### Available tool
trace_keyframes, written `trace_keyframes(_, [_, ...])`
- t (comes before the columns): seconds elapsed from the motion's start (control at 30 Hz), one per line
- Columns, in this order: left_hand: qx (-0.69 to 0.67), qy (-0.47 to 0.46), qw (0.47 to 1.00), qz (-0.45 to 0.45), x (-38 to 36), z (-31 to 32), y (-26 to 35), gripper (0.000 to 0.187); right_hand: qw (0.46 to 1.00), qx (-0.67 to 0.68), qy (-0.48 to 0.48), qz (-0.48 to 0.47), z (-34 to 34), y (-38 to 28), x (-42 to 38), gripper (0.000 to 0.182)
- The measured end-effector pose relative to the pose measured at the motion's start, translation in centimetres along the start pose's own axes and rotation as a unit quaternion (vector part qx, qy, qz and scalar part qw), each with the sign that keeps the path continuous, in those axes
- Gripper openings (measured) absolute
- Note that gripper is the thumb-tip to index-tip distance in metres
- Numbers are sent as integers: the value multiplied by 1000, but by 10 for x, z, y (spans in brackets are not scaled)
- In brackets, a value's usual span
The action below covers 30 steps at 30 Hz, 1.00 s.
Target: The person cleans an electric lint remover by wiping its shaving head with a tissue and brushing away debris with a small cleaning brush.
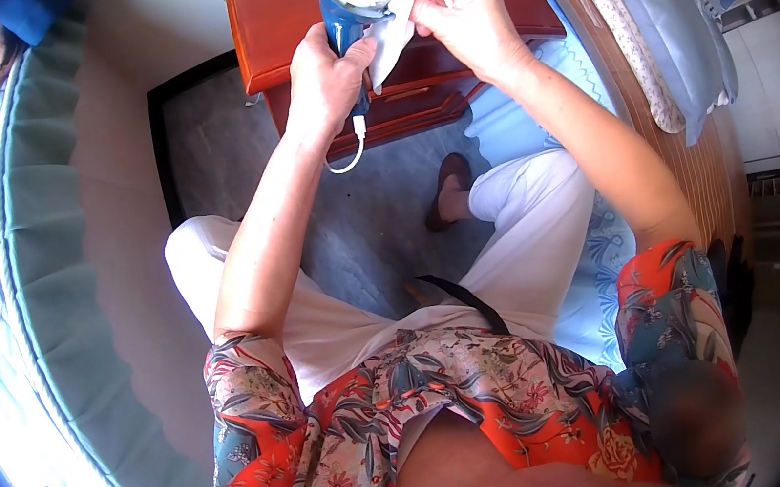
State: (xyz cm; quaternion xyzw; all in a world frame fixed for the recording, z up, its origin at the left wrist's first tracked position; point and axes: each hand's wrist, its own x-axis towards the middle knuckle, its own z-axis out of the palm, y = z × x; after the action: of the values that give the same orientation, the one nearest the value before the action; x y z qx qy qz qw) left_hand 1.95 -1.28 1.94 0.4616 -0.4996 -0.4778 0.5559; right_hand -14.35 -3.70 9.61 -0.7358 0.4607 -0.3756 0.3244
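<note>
My left hand (325, 77) is wrapped round the blue handle of a handheld fabric shaver (344, 25), held upright over the front of the red-brown cabinet. It has a round white head with a grey, speckled face turned up. A white cable (359, 129) is plugged into the handle's lower end and curves down. My right hand (471, 24) pinches a white tissue (393, 44), which touches the side of the head and hangs down beside the handle. The fingertips of my right hand are partly hidden by the tissue.
A glossy red-brown cabinet (277, 22) with drawers stands ahead. To the right is a bed with a woven mat (695, 164) and blue pillows (652, 22). A green-edged, blue-covered surface (61, 287) lies left. Grey floor (347, 219) shows between my legs.
</note>
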Motion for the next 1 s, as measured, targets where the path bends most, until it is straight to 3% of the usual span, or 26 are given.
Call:
trace_keyframes(0.17, [32, 27, 999, 7, -1, 1, 1, 32, 998, -9, 10, -58, 19, -10, -3, 15])
trace_keyframes(0.27, [63, 52, 996, 44, -1, -1, 1, 34, 994, 98, 12, -43, 23, -2, -1, 14])
trace_keyframes(0.4, [40, 49, 997, 45, -1, -1, 0, 30, 996, 82, 32, -17, 19, -1, 1, 11])
trace_keyframes(0.47, [19, 32, 999, 6, -4, -3, 10, 27, 990, 139, 27, -8, 14, 5, 6, 9])
trace_keyframes(0.57, [11, 15, 1000, -15, -7, -3, 15, 22, 993, 114, 36, -14, 6, 13, 14, 7])
trace_keyframes(0.7, [-14, -1, 1000, -1, -5, -3, 12, 21, 982, 189, -15, 1, 5, -5, 3, 7])
trace_keyframes(0.83, [-78, -15, 997, -9, -6, -2, 15, 20, 939, 299, -151, 72, -16, -16, -3, 12])
trace_keyframes(0.9, [-100, -23, 995, -19, -8, -4, 19, 20, 948, 291, -94, 92, -19, -15, -6, 12])
trace_keyframes(1.0, [-128, -25, 991, -33, -6, -8, 16, 19, 929, 328, -142, 100, -33, -4, -4, 16])
